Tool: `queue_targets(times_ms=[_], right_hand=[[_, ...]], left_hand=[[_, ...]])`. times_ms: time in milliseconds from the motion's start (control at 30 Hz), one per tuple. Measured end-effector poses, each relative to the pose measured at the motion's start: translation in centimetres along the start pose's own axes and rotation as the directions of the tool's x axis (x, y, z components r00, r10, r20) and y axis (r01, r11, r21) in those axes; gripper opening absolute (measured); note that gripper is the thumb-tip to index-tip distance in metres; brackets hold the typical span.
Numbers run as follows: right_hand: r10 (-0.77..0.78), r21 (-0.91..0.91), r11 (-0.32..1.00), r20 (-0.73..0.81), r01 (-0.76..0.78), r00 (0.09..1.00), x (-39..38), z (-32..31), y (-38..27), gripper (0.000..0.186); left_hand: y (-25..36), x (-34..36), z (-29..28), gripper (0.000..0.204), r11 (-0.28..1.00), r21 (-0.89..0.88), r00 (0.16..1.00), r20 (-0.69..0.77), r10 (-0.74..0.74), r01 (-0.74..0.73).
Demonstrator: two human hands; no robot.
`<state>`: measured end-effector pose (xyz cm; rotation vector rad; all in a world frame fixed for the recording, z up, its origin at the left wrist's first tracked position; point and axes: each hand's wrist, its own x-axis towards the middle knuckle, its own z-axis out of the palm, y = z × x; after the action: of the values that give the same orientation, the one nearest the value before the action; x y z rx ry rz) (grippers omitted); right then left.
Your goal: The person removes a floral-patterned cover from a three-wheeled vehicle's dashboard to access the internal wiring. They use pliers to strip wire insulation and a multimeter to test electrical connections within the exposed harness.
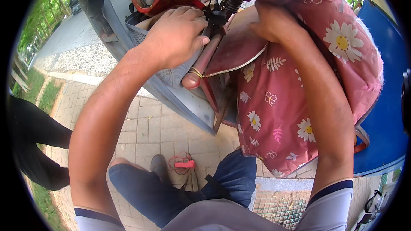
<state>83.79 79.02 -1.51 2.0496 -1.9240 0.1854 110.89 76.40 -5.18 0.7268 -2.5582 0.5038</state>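
Note:
My left hand (177, 34) is over a grey mesh basket (173, 75) at the vehicle's front, fingers bent down and thumb pointing right. What lies under its fingertips is hidden. My right hand (270, 22) is at the upper edge of a dark red, curved panel (239, 45), its thumb side against the panel and its other fingers mostly hidden. Between the hands a reddish tube (204, 57) slants down, a yellowish tie round its lower end. Dark cables and a black fitting (217, 17) sit above it.
A red flowered quilted cover (278, 115) hangs around my right arm. An open red housing (167, 2) is beyond my left hand. A grey frame (171, 107) slants below the basket. A red object with a cord (185, 164) lies on the paving. Someone's dark-clad legs (38, 141) stand at left.

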Motion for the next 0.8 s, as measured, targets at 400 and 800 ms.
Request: queue_targets(times_ms=[400, 800], right_hand=[[0.047, 0.418, 0.902, 0.142, -0.103, 0.989, 10.4, 11.3, 5.6, 0.085], [0.290, 0.999, -0.043, 0.033, -0.021, 0.956, -16.3, 3.7, -1.1, 0.076]], left_hand=[[1.3, 1.6, 2.3, 0.021, 0.996, -0.012, 0.989, -0.119, -0.089, 0.088], [0.6, 0.7, 0.7, 0.042, 0.989, -0.072, 0.957, -0.254, -0.142, 0.128]])
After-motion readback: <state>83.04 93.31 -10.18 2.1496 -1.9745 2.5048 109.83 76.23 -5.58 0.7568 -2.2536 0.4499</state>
